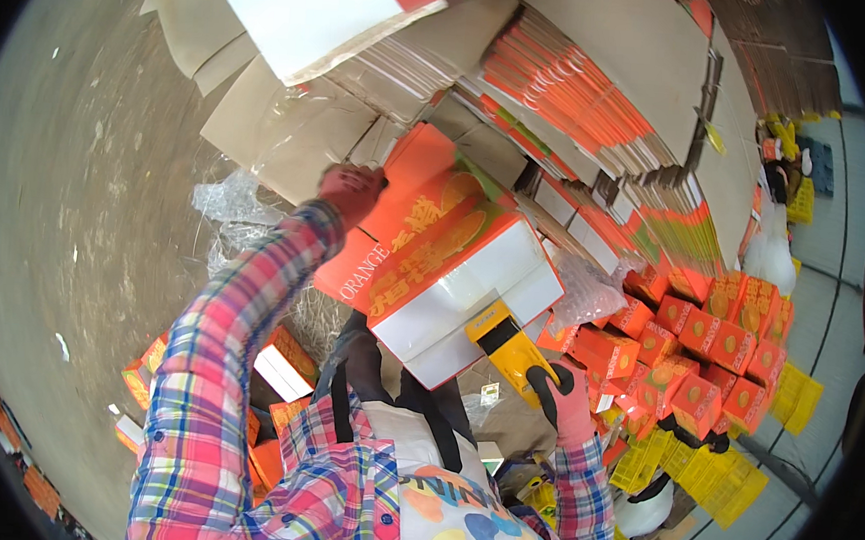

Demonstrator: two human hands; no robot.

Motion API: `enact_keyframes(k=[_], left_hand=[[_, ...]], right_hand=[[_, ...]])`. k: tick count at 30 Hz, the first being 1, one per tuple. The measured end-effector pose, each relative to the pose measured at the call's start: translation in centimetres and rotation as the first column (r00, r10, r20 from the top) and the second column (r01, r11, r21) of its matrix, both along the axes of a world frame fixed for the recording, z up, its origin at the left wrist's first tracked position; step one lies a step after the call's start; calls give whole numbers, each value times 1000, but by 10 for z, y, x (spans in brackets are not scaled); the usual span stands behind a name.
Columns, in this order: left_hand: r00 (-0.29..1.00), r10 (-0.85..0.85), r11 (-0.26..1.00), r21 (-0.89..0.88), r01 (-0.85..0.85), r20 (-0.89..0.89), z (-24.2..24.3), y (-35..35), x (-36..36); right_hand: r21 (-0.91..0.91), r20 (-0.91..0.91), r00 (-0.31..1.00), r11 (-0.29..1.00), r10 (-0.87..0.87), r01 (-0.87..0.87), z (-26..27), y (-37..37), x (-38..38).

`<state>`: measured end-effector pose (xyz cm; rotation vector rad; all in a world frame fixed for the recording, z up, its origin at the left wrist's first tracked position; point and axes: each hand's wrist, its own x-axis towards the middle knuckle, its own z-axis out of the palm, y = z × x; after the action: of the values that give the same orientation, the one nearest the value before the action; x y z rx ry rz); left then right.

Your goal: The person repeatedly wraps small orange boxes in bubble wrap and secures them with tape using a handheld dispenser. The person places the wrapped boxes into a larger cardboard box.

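An orange and white cardboard carton (pixel 435 225) with printed oranges lies tilted before me, its white side facing my body. My left hand (pixel 351 189), in a pink work glove with dark fingers, is closed at the carton's upper left edge; whether it grips the edge is hard to tell. In my right hand (pixel 566 400), also gloved, is a yellow tool with a black inset, probably a carton stapler (pixel 509 354). The tool's head touches or nearly touches the white side near its middle seam.
Stacks of flattened cartons (pixel 580 92) stand above and to the right. Orange boxes (pixel 675 347) are piled at right beside yellow crates (pixel 719 471). Bubble wrap (pixel 589 288) lies near the carton, clear plastic film (pixel 234 200) on the floor at left. More orange boxes (pixel 287 365) sit near my legs.
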<state>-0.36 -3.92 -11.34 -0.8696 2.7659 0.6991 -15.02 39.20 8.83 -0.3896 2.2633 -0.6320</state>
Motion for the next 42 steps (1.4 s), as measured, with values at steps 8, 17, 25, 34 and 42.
enact_keyframes(k=[8,17,25,34,42], left_hand=[[974,-114,945,324,45,196,-63,104,-29],[926,356,574,753,-322,125,18,91,-43],[973,206,830,545,-114,-109,117,131,-60],[959,260,858,482,-176,-113,71,129,-35],[965,257,857,476,-199,-59,98,130,-46]], right_hand=[[-29,31,996,996,-79,80,-11,17,2],[29,71,997,999,-30,28,-5,6,9],[-17,-35,996,997,78,-79,9,-22,5],[-141,15,996,986,-84,85,-115,111,3],[-74,76,994,994,-75,80,-271,87,16]])
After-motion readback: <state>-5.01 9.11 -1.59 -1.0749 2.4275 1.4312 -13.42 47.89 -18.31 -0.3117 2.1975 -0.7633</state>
